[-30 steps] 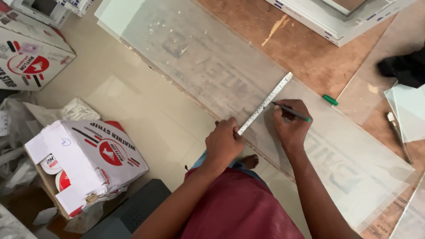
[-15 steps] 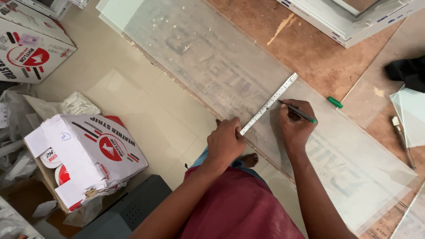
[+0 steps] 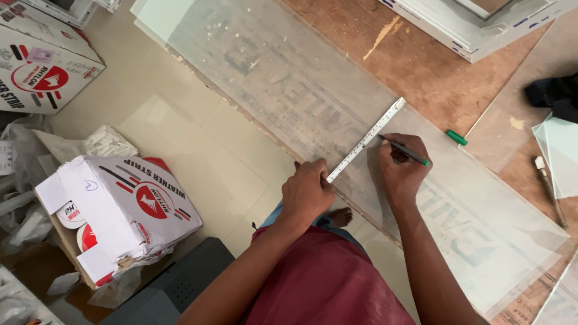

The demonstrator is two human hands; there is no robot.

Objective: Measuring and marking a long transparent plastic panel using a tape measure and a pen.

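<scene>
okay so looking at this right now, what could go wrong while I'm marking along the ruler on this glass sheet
The long clear glass sheet overhangs the wooden board's edge near your bare foot, so leaning on it might crack or tip it. Your left hand pins only the near end of the white metal ruler; the far end could swing and skew the line. The green-capped pen in your right hand may skid on the smooth surface.

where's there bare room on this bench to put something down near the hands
Bare glass sheet up-left of the ruler, and wood between sheet and white frame. Crowded: left hand pins the ruler, right hand holds the pen, green cap alongside.
</scene>
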